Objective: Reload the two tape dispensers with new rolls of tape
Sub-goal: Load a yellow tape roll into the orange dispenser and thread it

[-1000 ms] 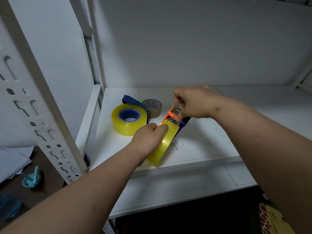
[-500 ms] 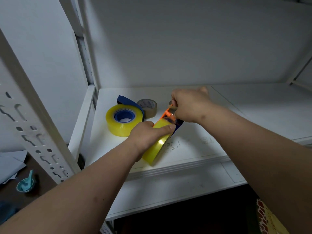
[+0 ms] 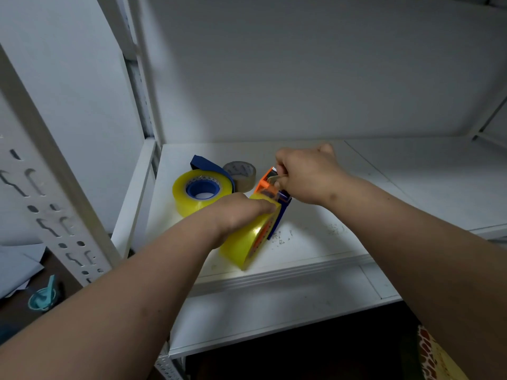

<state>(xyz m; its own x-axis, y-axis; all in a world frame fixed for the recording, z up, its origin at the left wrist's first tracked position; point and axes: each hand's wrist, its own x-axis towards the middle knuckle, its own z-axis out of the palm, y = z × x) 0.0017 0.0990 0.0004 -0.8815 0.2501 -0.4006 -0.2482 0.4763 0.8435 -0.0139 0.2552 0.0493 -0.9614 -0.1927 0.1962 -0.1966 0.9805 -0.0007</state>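
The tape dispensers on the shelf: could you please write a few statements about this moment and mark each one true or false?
1. The left hand presses on the yellow roll in the orange dispenser. True.
2. The right hand lies flat on the shelf. False: it is raised, its fingers pinching at the dispenser's front end.
3. A second yellow roll lies flat beside a blue dispenser. True.
4. The small brown roll sits in front of both yellow rolls. False: it lies behind them, nearer the wall.
5. Both dispensers are orange. False: one is blue.
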